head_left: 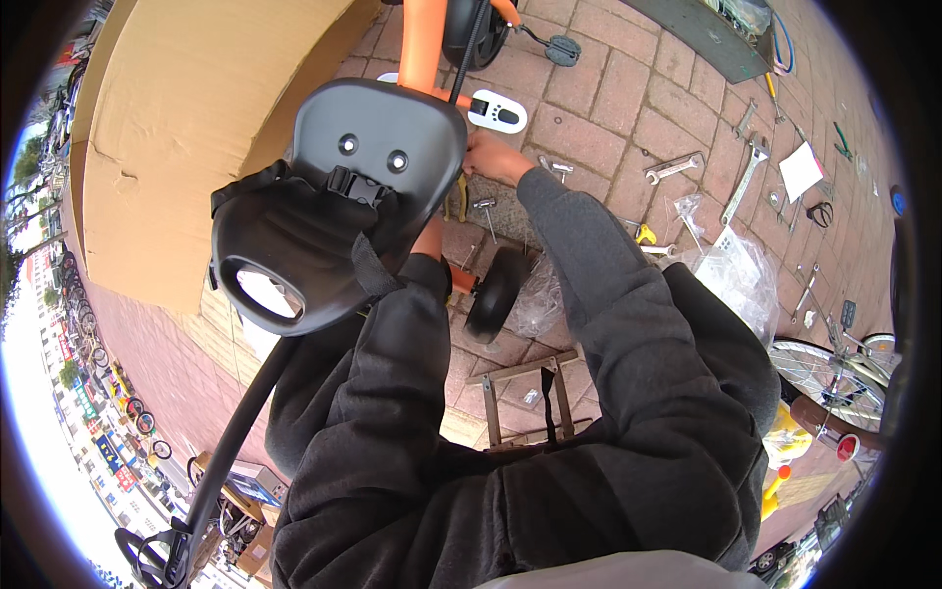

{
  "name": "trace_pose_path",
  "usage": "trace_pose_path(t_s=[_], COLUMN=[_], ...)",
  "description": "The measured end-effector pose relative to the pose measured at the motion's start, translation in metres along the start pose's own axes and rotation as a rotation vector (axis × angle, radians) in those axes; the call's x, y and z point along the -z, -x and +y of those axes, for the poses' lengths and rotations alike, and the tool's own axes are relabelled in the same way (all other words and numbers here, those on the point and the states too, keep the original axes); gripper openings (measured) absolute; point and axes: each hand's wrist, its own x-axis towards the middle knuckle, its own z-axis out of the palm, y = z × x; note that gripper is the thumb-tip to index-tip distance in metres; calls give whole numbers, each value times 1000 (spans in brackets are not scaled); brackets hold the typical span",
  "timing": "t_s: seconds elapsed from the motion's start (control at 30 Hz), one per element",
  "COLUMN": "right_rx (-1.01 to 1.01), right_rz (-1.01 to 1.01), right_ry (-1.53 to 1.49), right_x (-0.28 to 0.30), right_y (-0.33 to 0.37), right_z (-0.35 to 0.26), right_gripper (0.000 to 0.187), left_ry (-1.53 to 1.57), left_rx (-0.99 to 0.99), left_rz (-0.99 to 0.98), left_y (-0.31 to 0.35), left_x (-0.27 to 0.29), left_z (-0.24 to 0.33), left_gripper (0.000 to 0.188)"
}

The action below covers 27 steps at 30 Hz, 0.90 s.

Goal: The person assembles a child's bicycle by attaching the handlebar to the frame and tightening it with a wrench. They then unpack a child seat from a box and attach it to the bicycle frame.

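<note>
A child's tricycle with an orange frame [420,49] stands before me, its black plastic seat [312,126] facing up. Two bolt heads show in the seat back, and a black strap buckle [359,187] lies across it. My right hand [497,159] is at the seat's right edge with its fingers curled in; their tips and anything in them are hidden. Under the seat reaches my left hand [429,240], of which only the wrist part shows. A white footrest [497,112] sits just beyond my right hand. Below my hands is a small black wheel [498,294].
A large cardboard box [177,147] stands at the left. Wrenches [746,182] and other tools lie on the brick paving at the right, beside clear plastic bags [736,280]. A black push bar [235,432] slants down at lower left. A low metal stool frame [525,378] is near my lap.
</note>
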Motion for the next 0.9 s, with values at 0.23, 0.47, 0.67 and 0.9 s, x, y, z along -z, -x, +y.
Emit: trace_pose_path(t_s=[0.23, 0.47, 0.67, 0.9], right_rx=[-283, -72, 71, 270], right_rz=[148, 801, 438, -132], right_ry=[74, 31, -578, -982], right_x=[-17, -37, -39, -79], right_y=[39, 102, 185, 293], right_z=[40, 38, -100, -174], right_gripper=[20, 45, 78, 65], left_ry=[434, 1130, 2140, 1376], left_rx=[252, 585, 910, -111], left_rz=[-232, 48, 90, 583], left_y=[0, 4, 1, 54], left_x=[11, 91, 223, 321], left_z=[-5, 33, 47, 23], left_gripper=[29, 41, 54, 58])
